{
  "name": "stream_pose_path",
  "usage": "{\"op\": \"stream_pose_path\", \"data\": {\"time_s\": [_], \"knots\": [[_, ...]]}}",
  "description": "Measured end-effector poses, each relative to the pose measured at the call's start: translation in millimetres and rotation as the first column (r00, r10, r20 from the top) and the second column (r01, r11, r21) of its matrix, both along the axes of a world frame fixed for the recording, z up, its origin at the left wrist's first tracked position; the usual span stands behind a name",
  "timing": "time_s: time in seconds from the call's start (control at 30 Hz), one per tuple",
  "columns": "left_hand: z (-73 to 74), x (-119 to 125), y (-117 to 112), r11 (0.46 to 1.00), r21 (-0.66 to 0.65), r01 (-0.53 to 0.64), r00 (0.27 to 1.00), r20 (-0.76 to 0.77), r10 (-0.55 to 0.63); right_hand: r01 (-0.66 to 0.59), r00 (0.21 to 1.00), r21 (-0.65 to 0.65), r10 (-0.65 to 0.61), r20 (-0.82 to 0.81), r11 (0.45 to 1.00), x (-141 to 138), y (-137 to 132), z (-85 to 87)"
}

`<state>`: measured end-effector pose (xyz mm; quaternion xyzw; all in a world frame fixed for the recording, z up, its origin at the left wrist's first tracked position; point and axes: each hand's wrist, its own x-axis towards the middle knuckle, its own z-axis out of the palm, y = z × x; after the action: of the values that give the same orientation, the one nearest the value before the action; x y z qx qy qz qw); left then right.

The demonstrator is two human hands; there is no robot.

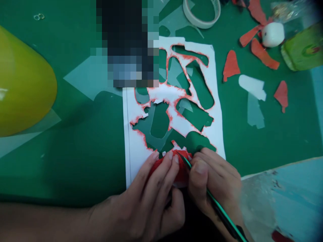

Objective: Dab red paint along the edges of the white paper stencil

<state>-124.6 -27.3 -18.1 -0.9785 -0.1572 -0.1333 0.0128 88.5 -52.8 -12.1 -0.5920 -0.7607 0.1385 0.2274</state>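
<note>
In the head view, a white paper sheet (161, 91) full of cut-out holes with red-stained, ragged edges lies on the green table. At its near edge is a red piece (183, 173), partly covered by my fingers. My left hand (153, 188) holds this piece, its fingers laid over the top and the thumb bent below. My right hand (214, 178) is closed around a slim green-and-black pencil-shaped tool (217, 203). The tool's pointed tip touches or nearly touches the red piece beside my left fingertips.
Loose red cut pieces (231, 64) and a white rounded piece (252, 86) lie to the right. A tape roll (202, 23), a small white case (273, 34) and a green box (304, 47) stand farther back. A large yellow object (25, 84) is at left, near translucent sheets (85, 79).
</note>
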Motion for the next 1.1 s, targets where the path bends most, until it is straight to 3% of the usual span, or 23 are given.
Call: {"op": "stream_pose_path", "data": {"time_s": [1.1], "knots": [[1.7, -0.8, 0.8, 1.000, 0.000, 0.015, 1.000, -0.026, -0.015, -0.078, 0.996, 0.044, 0.075, 0.057, 0.996, 7.9, 4.2, 2.4]]}}
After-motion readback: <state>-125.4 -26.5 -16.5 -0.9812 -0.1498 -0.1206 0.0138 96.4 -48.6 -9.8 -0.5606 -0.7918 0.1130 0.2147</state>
